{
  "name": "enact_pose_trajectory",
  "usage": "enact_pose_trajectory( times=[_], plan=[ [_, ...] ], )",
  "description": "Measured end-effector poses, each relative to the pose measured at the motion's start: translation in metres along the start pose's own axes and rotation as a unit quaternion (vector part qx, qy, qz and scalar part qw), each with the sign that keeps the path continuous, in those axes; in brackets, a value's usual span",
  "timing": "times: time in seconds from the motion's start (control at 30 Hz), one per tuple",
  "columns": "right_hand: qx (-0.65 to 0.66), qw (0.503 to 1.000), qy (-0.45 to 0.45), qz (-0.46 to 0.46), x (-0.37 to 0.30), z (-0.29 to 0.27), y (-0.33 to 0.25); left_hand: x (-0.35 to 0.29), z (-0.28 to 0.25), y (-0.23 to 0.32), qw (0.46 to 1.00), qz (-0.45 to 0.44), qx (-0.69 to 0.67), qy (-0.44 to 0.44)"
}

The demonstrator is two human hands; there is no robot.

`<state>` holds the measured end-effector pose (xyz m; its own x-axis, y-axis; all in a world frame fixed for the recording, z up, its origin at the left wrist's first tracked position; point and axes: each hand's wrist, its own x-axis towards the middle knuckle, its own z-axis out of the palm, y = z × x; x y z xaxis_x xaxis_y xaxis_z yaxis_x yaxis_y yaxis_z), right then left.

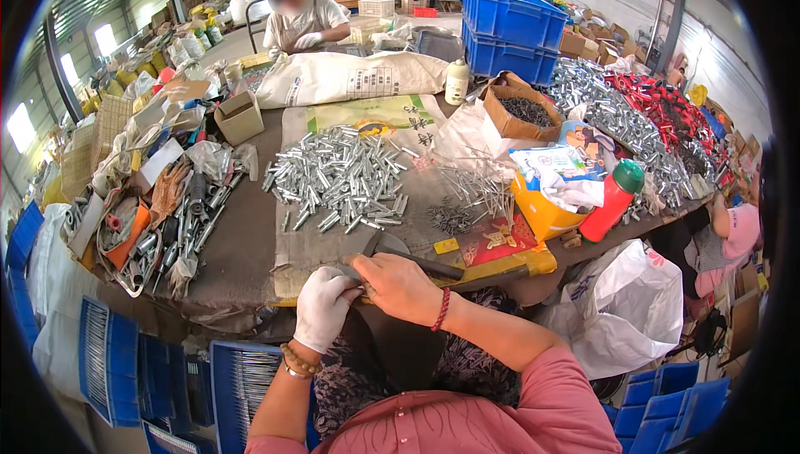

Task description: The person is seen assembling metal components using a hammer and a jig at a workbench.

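My left hand (323, 307), in a white glove, and my bare right hand (403, 287) meet at the table's near edge. The fingers of both are closed in a pinch, and whatever they hold between them is too small and hidden to make out. Just beyond my right hand lies a dark, bar-like tool handle (429, 267), beside a round grey metal piece (390, 244). Farther up the mat is a pile of short silvery metal tubes (342, 177). Right of it lie a small heap of dark pins (450, 217) and some long thin metal rods (479, 190).
Tools and scraps clutter the left side (179, 212). At right stand a red bottle with a green cap (614, 201), a yellow bag (542, 208) and a carton of dark small parts (525, 108). Blue crates (510, 37) rise behind. A co-worker (304, 20) sits across the table.
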<state>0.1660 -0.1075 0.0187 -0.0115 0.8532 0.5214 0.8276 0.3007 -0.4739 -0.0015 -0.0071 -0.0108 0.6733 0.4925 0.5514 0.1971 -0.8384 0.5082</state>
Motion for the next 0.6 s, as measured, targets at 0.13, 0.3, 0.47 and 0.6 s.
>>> enact_pose_trajectory(
  times=[0.13,0.3,0.47,0.6],
  plan=[
    [-0.015,1.0,-0.008,-0.018,-0.001,0.0,-0.003,-0.002,0.002,-0.003,1.0,0.004,-0.005,0.001],
    [-0.01,1.0,-0.013,-0.024,-0.005,0.001,-0.01,-0.011,0.0,0.002,1.0,-0.001,-0.015,0.005],
    [-0.101,0.993,-0.019,-0.064,-0.011,0.011,-0.015,-0.014,0.0,0.0,1.0,0.002,0.007,0.01],
    [-0.074,0.996,0.012,-0.046,-0.005,0.008,0.003,0.002,0.004,-0.004,1.0,0.023,-0.007,0.017]
  ],
)
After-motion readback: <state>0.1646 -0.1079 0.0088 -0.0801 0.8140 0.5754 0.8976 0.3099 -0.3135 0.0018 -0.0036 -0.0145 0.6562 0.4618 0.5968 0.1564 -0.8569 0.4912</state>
